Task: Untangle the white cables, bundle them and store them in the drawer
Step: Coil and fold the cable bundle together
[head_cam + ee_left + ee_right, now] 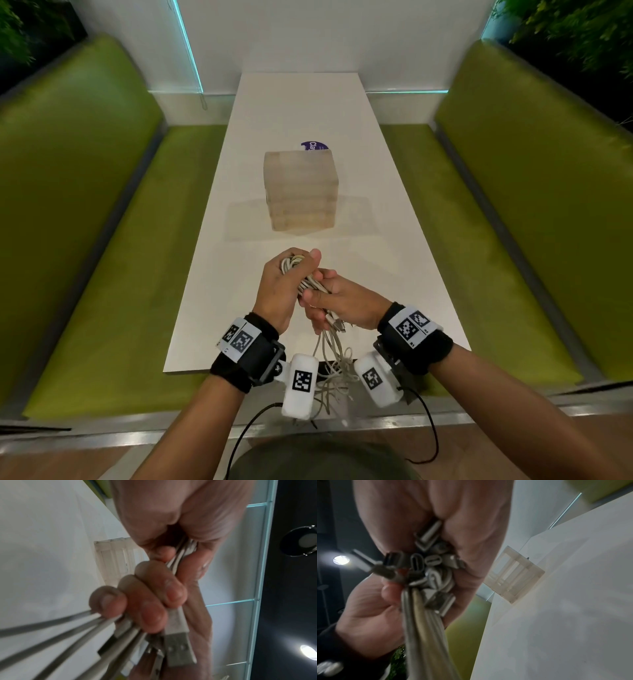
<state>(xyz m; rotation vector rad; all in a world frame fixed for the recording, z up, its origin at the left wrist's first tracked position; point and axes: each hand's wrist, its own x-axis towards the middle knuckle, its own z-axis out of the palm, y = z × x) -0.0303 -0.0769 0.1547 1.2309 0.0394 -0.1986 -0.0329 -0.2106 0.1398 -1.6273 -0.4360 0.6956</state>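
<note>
Both my left hand (286, 286) and right hand (346, 301) grip the white cables (310, 282) mid-bundling (tails dangling loose), so next I'd wind them before the drawer unit (301, 192).

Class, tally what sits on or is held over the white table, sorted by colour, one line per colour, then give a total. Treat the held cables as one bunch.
White: 1, the bunch of cables, gripped by the left hand and the right hand.
Translucent cream: 1, the drawer unit.
Purple: 1, the round label behind it.
Total: 3
</note>
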